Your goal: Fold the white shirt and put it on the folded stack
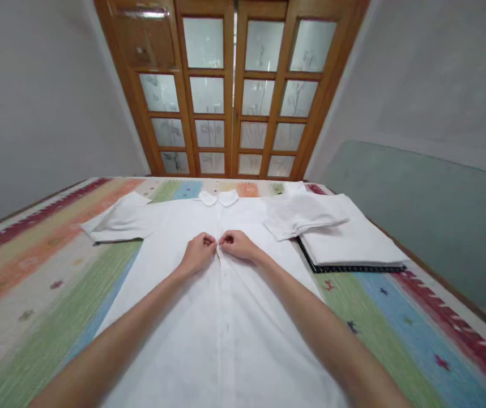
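A white short-sleeved shirt (183, 334) lies spread out flat, front side up, with its rounded collar (218, 198) at the far end. Its button placket (226, 317) runs down the middle toward me. My left hand (201, 250) pinches the placket's edge on the upper chest, fingers closed. Right beside it, my right hand (237, 245) pinches the other side of the same opening. Both hands lift the cloth slightly. Any button between the fingertips is hidden.
The shirt rests on a striped, multicoloured bedspread (26, 317). At the right, folded white clothes (353, 238) lie on a dark patterned cloth (362, 268), partly under the shirt's sleeve (306, 214). Wooden glazed doors (232, 116) stand beyond, with walls on both sides.
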Motion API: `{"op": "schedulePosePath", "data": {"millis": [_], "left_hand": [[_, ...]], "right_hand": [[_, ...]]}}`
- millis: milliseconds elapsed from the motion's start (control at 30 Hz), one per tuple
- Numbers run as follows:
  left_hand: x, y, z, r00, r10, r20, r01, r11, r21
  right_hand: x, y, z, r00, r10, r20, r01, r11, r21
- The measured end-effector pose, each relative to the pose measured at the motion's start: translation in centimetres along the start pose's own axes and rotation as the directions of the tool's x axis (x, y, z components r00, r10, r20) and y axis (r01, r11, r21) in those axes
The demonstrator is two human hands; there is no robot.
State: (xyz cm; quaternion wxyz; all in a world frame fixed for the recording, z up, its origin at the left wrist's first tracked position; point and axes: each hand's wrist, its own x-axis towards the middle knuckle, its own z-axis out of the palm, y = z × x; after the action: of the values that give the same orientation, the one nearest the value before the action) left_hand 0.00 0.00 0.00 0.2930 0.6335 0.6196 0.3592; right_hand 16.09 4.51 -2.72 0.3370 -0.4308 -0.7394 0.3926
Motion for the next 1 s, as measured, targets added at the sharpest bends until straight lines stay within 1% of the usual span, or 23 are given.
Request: {"op": "schedulePosePath", "data": {"millis": [433, 533, 600, 733, 1000], "left_hand": [[0.1, 0.5, -0.1, 0.998, -0.053, -0.026, 0.053, 0.999, 0.010], [-0.3, 0.8, -0.2, 0.999, -0.044, -0.022, 0.044, 0.999, 0.016], [-0.6, 1.0, -0.3, 0.999, -0.030, -0.011, 0.030, 0.999, 0.021], [-1.0, 1.2, -0.1, 1.000, -0.013, -0.016, 0.013, 0.999, 0.047], [-1.1, 0.9, 0.3, 0.997, 0.017, -0.072, -0.012, 0.997, 0.077]], "right_hand": [[-0.1, -0.6, -0.5, 0.999, 0.016, 0.033, -0.016, 1.000, -0.007], [-0.1, -0.6, -0.4, 0.999, 0.031, 0.012, -0.031, 0.999, -0.021], [0.0, -0.6, -0.3, 0.998, 0.064, 0.002, -0.064, 0.998, 0.016], [0.2, -0.5, -0.2, 0.993, 0.120, 0.019, -0.121, 0.987, 0.103], [0.2, -0.5, -0.2, 0.993, 0.116, 0.013, -0.116, 0.989, 0.087]]}}
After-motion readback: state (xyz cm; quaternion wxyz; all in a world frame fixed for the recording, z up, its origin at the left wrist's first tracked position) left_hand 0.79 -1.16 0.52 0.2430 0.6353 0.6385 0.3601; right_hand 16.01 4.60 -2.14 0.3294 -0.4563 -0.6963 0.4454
